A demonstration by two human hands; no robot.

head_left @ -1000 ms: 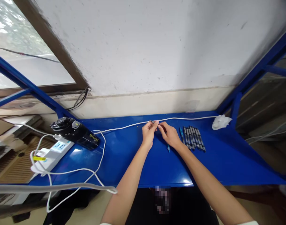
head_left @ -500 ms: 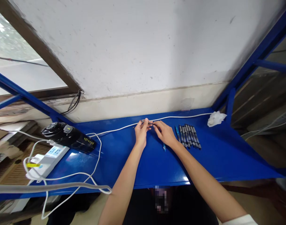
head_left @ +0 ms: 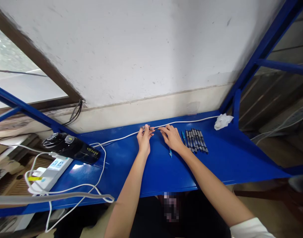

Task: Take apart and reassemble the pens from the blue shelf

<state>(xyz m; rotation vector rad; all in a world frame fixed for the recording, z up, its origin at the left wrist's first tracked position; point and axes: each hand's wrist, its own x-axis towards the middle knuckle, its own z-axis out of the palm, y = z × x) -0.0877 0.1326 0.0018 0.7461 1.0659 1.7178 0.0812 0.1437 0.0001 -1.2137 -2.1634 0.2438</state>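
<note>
Near the back edge of the blue table, my left hand (head_left: 144, 138) is closed on a thin dark pen (head_left: 155, 129). The fingertips of my right hand (head_left: 171, 136) pinch the pen's right end. A row of several grey and black pens (head_left: 196, 140) lies to the right of my right hand, with a blue pen (head_left: 183, 137) at its left end. A small blue piece (head_left: 170, 153) rests on the table just below my right hand. The pen's details are too small to tell.
A black bottle (head_left: 72, 148) lies at the left beside a white power strip (head_left: 51, 173). A white cable (head_left: 102, 173) loops over the front left edge and another stretch runs along the back. Crumpled white tissue (head_left: 223, 121) sits at the back right.
The view has shifted slightly. My hands have moved a little apart, and more of the dark pen shows between them.
</note>
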